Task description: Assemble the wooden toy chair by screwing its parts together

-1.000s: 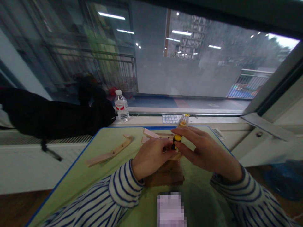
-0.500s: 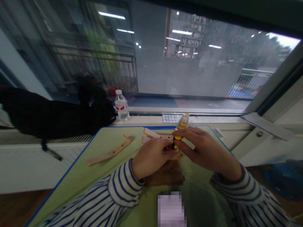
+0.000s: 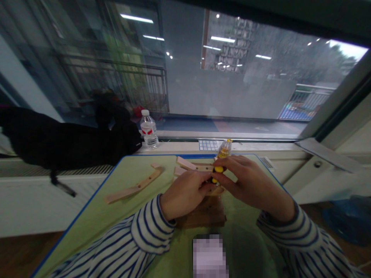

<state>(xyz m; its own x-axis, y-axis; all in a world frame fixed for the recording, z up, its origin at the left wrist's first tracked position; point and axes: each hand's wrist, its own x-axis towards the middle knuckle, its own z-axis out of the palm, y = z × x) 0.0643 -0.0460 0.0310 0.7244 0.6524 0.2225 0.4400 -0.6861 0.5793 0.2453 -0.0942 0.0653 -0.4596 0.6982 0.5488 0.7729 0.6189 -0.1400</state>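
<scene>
My right hand (image 3: 246,183) is closed around a small yellow-and-black screwdriver handle (image 3: 218,170), held upright over a wooden piece (image 3: 216,190). My left hand (image 3: 185,193) is curled beside it, its fingertips pinched at the base of the tool on that wooden piece; what exactly they pinch is hidden. A dark brown board (image 3: 207,214) lies under both hands on the green table (image 3: 116,216).
A long curved wooden slat (image 3: 135,188) lies on the table's left. More wooden pieces (image 3: 189,165) sit behind my hands. On the windowsill stand a water bottle (image 3: 148,129), a small yellow bottle (image 3: 224,150) and a black bag (image 3: 63,141).
My right hand's fingers have shifted slightly around the screwdriver handle, closing in toward my left hand. Both hands stay in the same place.
</scene>
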